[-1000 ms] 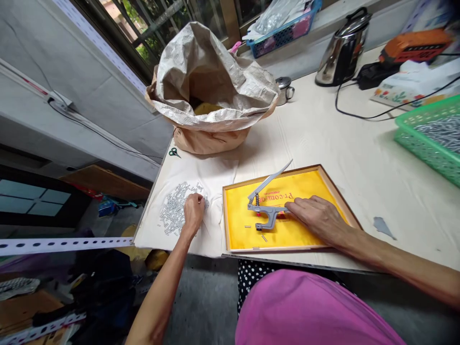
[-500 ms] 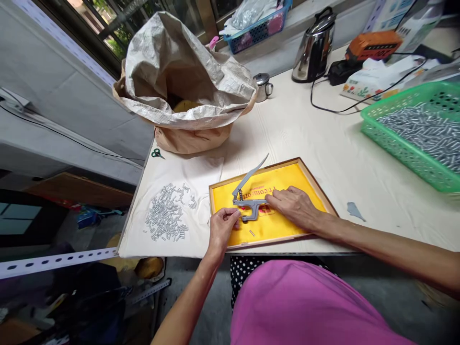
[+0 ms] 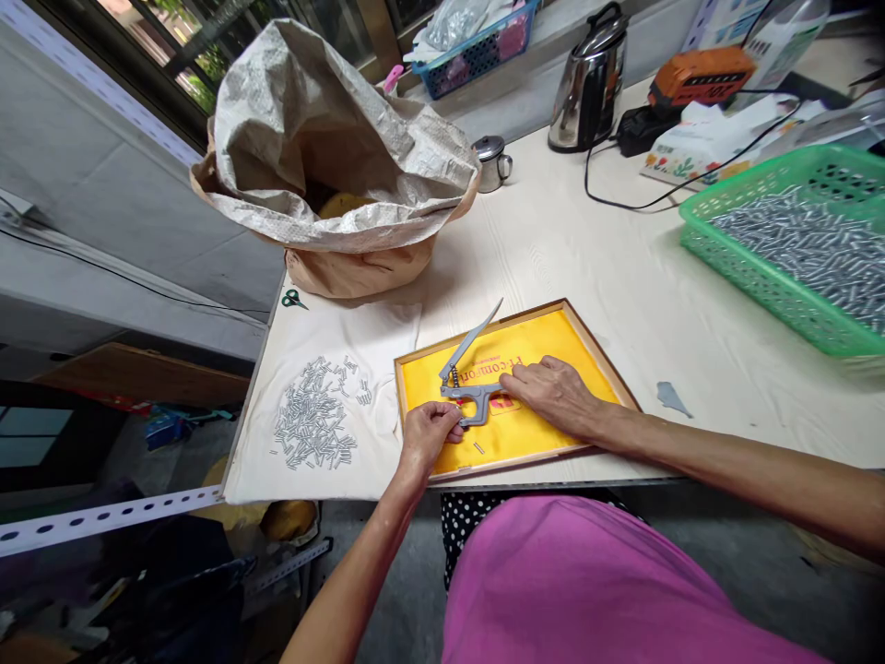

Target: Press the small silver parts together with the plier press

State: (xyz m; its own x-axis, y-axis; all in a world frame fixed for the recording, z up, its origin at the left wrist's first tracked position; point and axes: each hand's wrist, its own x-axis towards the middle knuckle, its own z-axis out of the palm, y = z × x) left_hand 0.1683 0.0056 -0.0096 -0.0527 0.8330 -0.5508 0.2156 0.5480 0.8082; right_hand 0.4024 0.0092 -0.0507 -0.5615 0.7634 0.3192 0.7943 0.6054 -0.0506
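Note:
Grey hand-press pliers (image 3: 478, 395) lie over a shallow wooden tray (image 3: 604, 337) lined with yellow printed cloth (image 3: 442, 448). The upper handle (image 3: 474, 343) is raised, with a dark spring beneath it. My right hand (image 3: 553, 392) is closed on the right end of the pliers' lower handle. At the open jaw on the left, my left hand (image 3: 430, 437) pinches with thumb and forefinger; whatever is between them is too small to make out. One small metal pin (image 3: 478, 448) lies on the cloth just below the pliers.
A heap of small metal pins (image 3: 314, 415) lies on white cloth to the left. Behind are green scissors (image 3: 293, 299), a large woven sack (image 3: 359, 267), a metal mug (image 3: 489, 166) and a kettle (image 3: 587, 88). A green basket (image 3: 781, 309) of metal pieces stands right, near a grey scrap (image 3: 672, 398).
My view has shifted slightly, so the table items appear a little further left. My left fingertips have come closer to the lower jaw of the pliers. The right hand keeps its grip.

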